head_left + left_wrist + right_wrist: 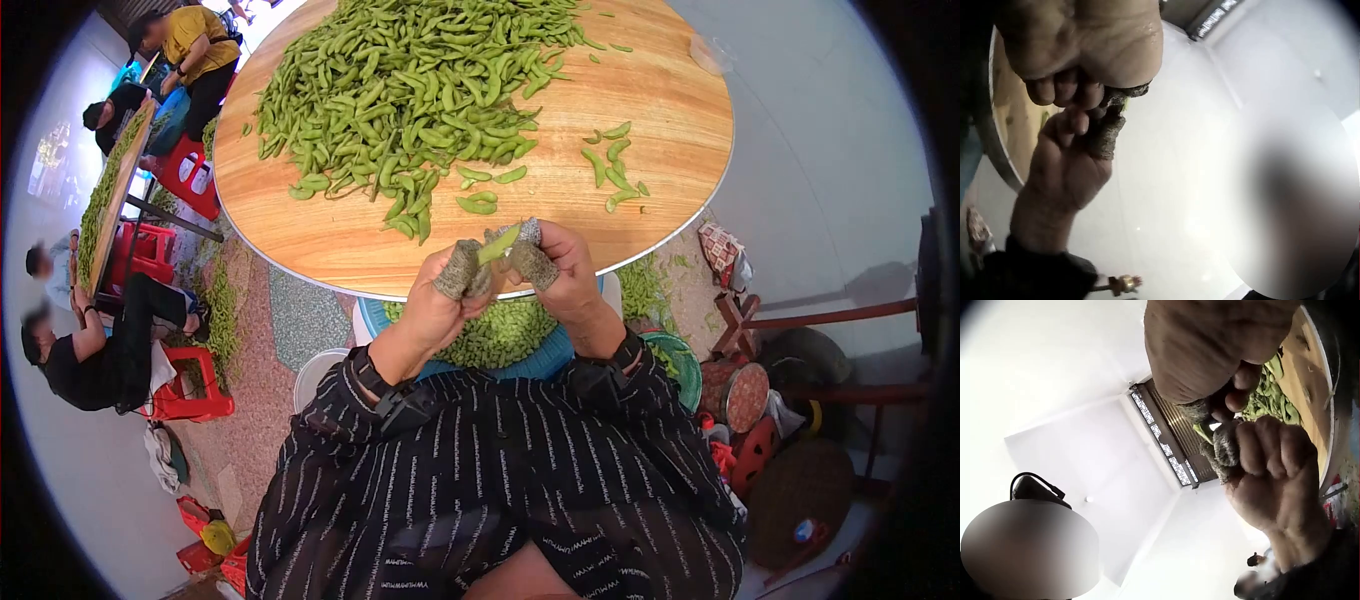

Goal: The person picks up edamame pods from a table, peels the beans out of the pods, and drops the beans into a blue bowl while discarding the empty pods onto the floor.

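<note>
Both hands meet over the near edge of the round wooden table [680, 130]. Grey, rough-looking covers wrap the thumbs and forefingers. One green soybean pod [498, 243] lies slantwise between them. My left hand [440, 297] pinches it from the left between covered thumb and finger, and my right hand [568, 280] pinches its other end. In the right wrist view a bit of the pod [1204, 433] shows between the fingertips; most of it is hidden. Below the hands a blue basin [545, 360] holds many shelled green beans [490, 335].
A big heap of soybean pods [400, 90] covers the table's far left, with several loose pods [615, 170] to the right. A green basket [680, 365] and white bucket [318, 375] flank the basin. People sit at another table [112, 195], left, near red stools [190, 385].
</note>
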Available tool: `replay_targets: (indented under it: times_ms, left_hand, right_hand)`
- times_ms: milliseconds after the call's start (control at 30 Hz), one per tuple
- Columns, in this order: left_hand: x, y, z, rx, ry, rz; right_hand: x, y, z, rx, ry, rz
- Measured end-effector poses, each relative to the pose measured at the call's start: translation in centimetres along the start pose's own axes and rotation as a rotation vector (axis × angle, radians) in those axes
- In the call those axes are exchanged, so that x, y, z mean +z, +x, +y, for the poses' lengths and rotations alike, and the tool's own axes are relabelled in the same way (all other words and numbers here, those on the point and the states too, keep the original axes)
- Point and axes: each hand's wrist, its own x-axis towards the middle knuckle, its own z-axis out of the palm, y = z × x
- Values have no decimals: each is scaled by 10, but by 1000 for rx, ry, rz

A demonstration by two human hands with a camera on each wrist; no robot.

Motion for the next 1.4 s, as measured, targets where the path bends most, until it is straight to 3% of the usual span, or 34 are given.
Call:
replay_targets:
  times_ms: [67,200,267,367,400,467,500,567,600,667,700,767,900,967,1067,1100,1167,1233,1267,1400]
  left_hand:
    - [-1,1,0,14,162,37]
    - [0,6,5,41,406,97]
    - [7,9,15,525,1289,128]
    - [1,9,14,629,1474,59]
    - [0,10,11,632,1474,56]
    - [-3,9,1,444,1074,104]
    - [-3,9,-5,446,1074,105]
    - [-4,9,-15,321,515,173]
    - [-1,8,-11,319,514,175]
    - [6,9,0,43,192,243]
    - [3,9,2,44,192,243]
    - [-6,9,6,-225,-114,156]
    - [-3,12,5,-222,-2,152]
    - [-6,10,-3,58,547,168]
    - [-8,9,8,-16,499,55]
    - [-11,9,11,-13,499,54]
    - [-14,9,14,-176,408,50]
    - [-10,7,15,-115,523,41]
    - [-8,6,15,-54,636,31]
    - [-3,6,12,-19,639,49]
  right_hand:
    - [-3,-1,1,-45,-20,-4]
    - [-5,-3,-4,74,-1,30]
    - [-2,-4,-9,130,40,49]
    - [-3,-4,-11,266,164,59]
    - [-5,-5,-8,278,217,27]
    - [-4,-7,-5,294,271,-3]
    - [-1,-8,-4,229,174,15]
    - [2,-6,-3,164,78,31]
    - [4,-6,-4,94,-38,18]
    - [3,-4,-3,20,-154,4]
    - [1,-2,-1,-26,-193,-11]
    - [-3,0,2,-72,-233,-26]
    - [-7,0,2,130,-153,-9]
    - [-7,-3,4,210,-115,14]
    - [-5,-4,5,209,-169,23]
    - [-4,-4,1,144,-306,11]
    - [-2,-5,-2,78,-442,-3]
    - [0,-6,-3,-42,-708,-10]
    - [2,-6,-5,-40,-708,-13]
    - [10,-7,-6,-117,-870,47]
